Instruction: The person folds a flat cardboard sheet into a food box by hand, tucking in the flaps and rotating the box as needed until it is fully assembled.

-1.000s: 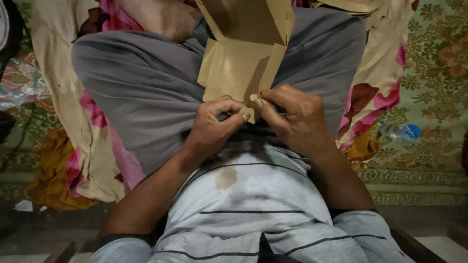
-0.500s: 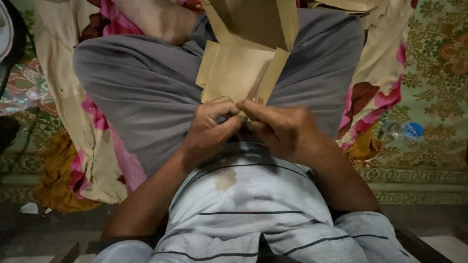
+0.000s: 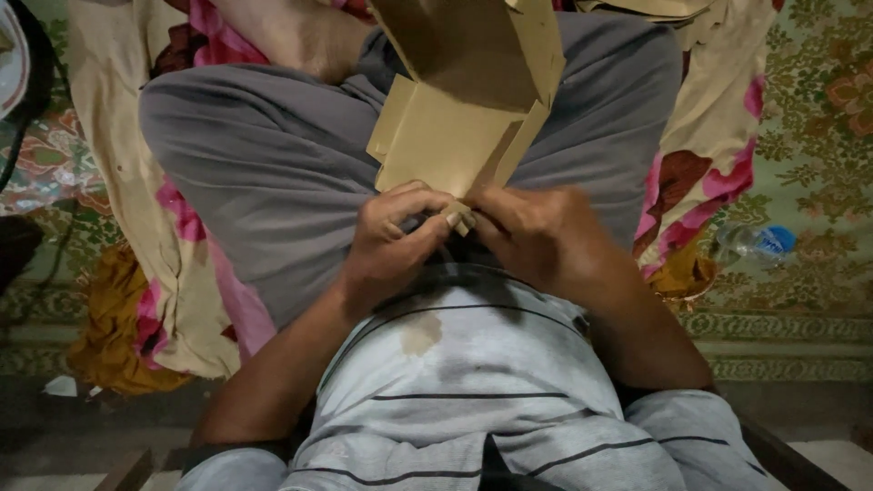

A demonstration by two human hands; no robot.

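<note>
A folded piece of tan paper [image 3: 455, 136], shaped like a partly made bag, rests on my lap over grey trousers [image 3: 264, 173]. My left hand [image 3: 391, 241] and my right hand [image 3: 536, 236] meet at its lower corner, both pinching the paper's edge between thumb and fingers. The fingertips touch each other over a small folded flap. The paper's upper part stands up and runs out of the top of the view.
A floral cloth in cream and pink [image 3: 182, 273] lies under my crossed legs. A clear plastic bottle with a blue label [image 3: 755, 244] lies on the green patterned carpet [image 3: 818, 136] at the right. A yellow cloth [image 3: 118, 336] is bunched at the left.
My two hands have closed together on the paper's lower corner, the right hand sliding left to meet the left one. The paper has shifted slightly.
</note>
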